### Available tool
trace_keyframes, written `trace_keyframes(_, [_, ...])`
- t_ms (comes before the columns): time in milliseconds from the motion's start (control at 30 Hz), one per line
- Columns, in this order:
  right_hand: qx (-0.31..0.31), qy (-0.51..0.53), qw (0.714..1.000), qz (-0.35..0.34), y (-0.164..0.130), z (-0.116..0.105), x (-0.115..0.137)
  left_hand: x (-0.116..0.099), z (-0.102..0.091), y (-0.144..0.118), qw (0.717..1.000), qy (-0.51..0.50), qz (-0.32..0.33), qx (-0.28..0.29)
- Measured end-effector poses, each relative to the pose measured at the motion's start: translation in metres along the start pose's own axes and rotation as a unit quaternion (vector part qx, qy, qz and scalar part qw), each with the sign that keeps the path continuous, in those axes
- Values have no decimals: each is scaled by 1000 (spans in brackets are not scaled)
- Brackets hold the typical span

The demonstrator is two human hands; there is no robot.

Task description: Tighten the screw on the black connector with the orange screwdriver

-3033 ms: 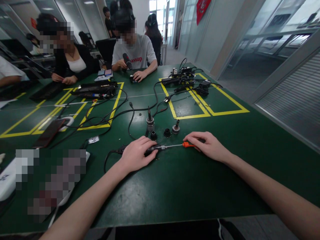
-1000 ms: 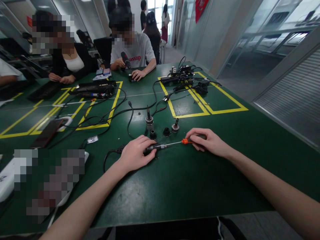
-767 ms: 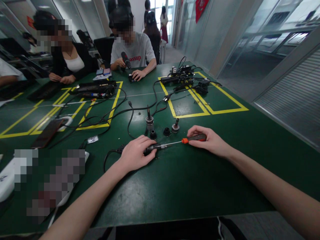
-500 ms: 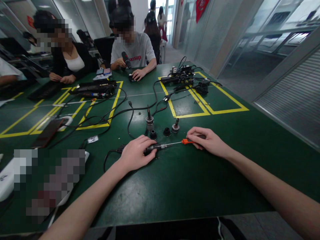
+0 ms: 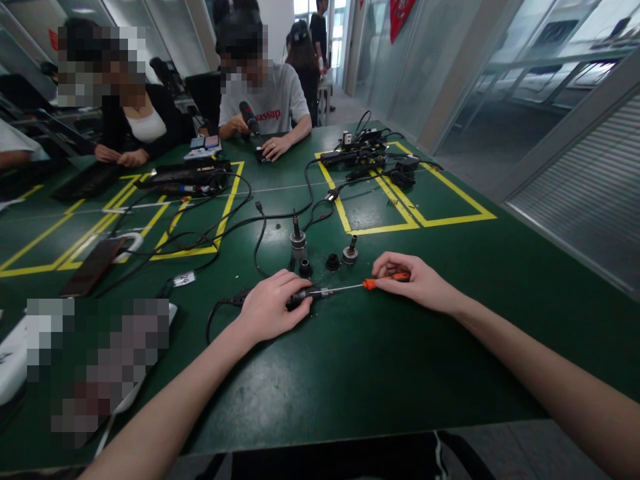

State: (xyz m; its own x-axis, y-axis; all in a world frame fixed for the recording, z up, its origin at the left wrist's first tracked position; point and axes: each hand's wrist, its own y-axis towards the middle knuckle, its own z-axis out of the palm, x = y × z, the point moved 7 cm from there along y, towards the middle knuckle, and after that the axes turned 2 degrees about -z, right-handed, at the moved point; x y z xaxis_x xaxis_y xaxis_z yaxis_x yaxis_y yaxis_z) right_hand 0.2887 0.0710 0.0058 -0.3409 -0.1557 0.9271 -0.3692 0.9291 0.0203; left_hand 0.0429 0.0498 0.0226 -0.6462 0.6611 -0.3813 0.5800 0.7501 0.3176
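Observation:
My left hand (image 5: 273, 303) is closed over a black corded tool (image 5: 300, 297) lying on the green table. My right hand (image 5: 417, 283) grips the orange handle of a screwdriver (image 5: 370, 284) between thumb and fingers. The screwdriver's thin shaft points left and its tip meets the metal end of the corded tool; the exact contact is too small to make out. Just beyond the hands stand a metal cylinder with a thin upright rod (image 5: 299, 243), a shorter metal piece with a stem (image 5: 351, 252), and two black collars, the left collar (image 5: 305, 268) and the right collar (image 5: 333, 262).
Black cables (image 5: 263, 233) run across the table (image 5: 350, 380) beyond my left hand. A phone (image 5: 94, 267) lies at left. Farther back are a heap of cords (image 5: 367, 157) and yellow tape outlines (image 5: 390, 230). Across the table, a person (image 5: 270, 100) holds a power drill (image 5: 249, 118).
My right fingers have shifted on the screwdriver, so more of its orange handle shows. The tool under my left hand stays in place. The whole view has moved slightly.

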Motion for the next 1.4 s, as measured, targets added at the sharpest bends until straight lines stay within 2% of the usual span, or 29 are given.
trace_keyframes(100, [6,-13,1000,-13,-1,1,2,0,0,0,1000,0,0,1])
trace_keyframes(233, [20,-22,1000,7,-1,4,-3,0,0,1,1000,-3,1,3])
trace_keyframes(433, [-29,8,999,-16,1,-5,2,0,-1,0,1000,-2,2,-2])
trace_keyframes(533, [-49,56,997,-21,0,-5,0,0,-1,0,1000,-1,0,0])
trace_keyframes(633, [-74,109,991,-8,0,-4,-4,0,-1,1,1000,-1,-2,2])
trace_keyframes(767, [-101,126,987,26,0,-7,-10,-1,-1,1,1000,1,-2,5])
trace_keyframes(933, [-74,177,980,56,0,-6,-13,0,-2,0,1000,3,2,-1])
trace_keyframes(1267, [-23,345,938,18,2,14,-8,-2,0,0,1000,10,16,-6])
trace_keyframes(1400, [-56,373,926,18,2,9,-9,-2,0,1,1000,8,14,-6])
